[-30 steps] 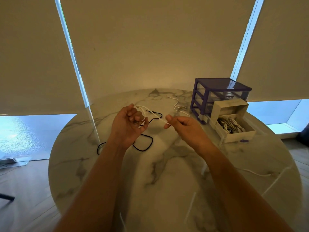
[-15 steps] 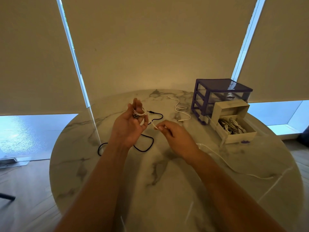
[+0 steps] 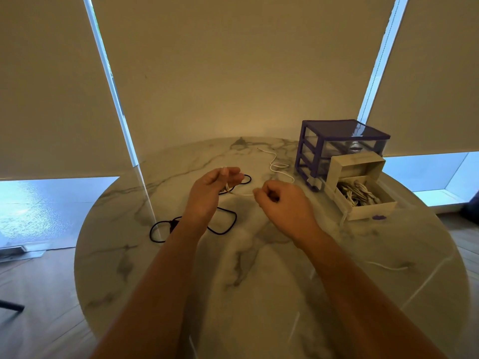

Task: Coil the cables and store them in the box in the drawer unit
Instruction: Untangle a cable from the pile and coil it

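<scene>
Over the middle of the round marble table [image 3: 259, 294], my left hand [image 3: 212, 187] holds loops of a thin white cable [image 3: 242, 194] in its curled fingers. My right hand [image 3: 282, 203] pinches the same cable a short way to the right, and a taut strand runs between the two hands. The cable's tail [image 3: 388, 267] lies on the table at the right. A black cable [image 3: 223, 224] lies in loose loops under my left forearm. At the back right, the purple drawer unit [image 3: 339, 149] has an open white box [image 3: 363, 193] in front, holding several coiled cables.
Another white cable [image 3: 278, 167] snakes across the table beside the drawer unit. Beige roller blinds cover the windows behind the table. Wooden floor shows at the left and right of the table.
My right hand has drawn away to the right again after coming close to my left hand. Less loose cable now lies on the table at the right.
</scene>
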